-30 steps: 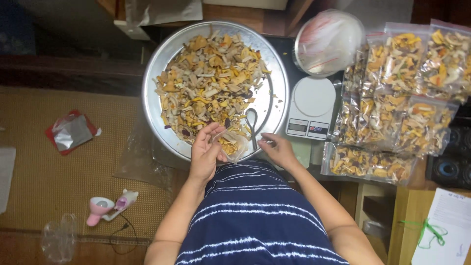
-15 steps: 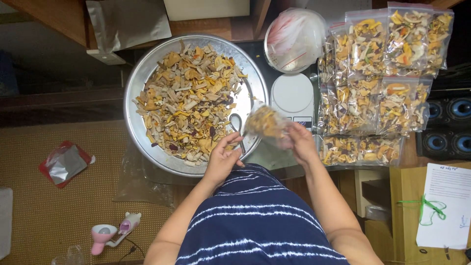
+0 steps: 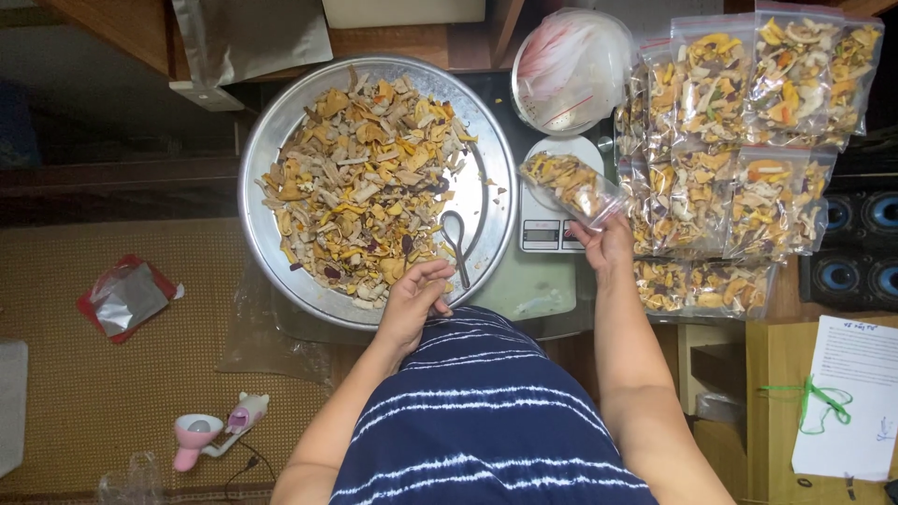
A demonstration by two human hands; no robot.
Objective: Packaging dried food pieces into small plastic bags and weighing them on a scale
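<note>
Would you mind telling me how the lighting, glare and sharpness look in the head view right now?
Head view: even overhead light; soft glare on the metal tray rim and on the clear bags; the left edge and the speakers sit in deep shadow; the left hand and the right hand with its held bag look sharp, with hardly any motion blur.

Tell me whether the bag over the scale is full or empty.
Full: the clear bag in the right hand is packed with mixed dried chips, held over the white scale.
</note>
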